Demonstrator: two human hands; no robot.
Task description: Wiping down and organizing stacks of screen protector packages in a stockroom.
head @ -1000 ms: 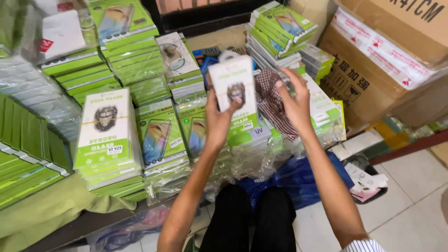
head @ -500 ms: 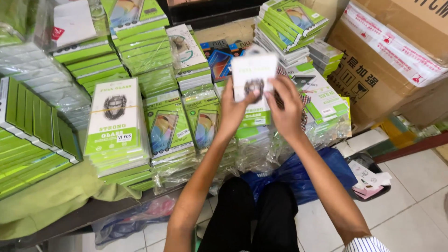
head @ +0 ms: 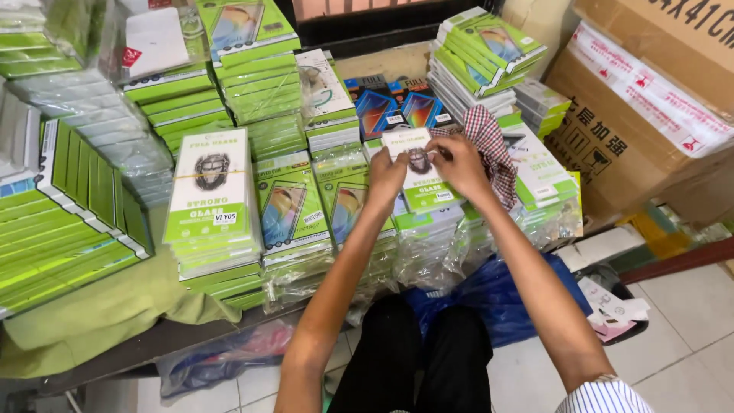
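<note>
White-and-green packet (head: 423, 172) lies atop the stacked packets (head: 428, 222) on the table, long axis pointing away from the person, left hand (head: 387, 177) and right hand (head: 459, 162) pinching its two sides.

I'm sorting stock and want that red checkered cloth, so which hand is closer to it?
Right. The right hand is directly beside the red checkered cloth, holding the white-and-green box. The left hand grips the box's far side, away from the cloth.

hands: left (head: 388, 177), right (head: 457, 162) lowered | white-green packet (head: 419, 177) now down on stack
</note>
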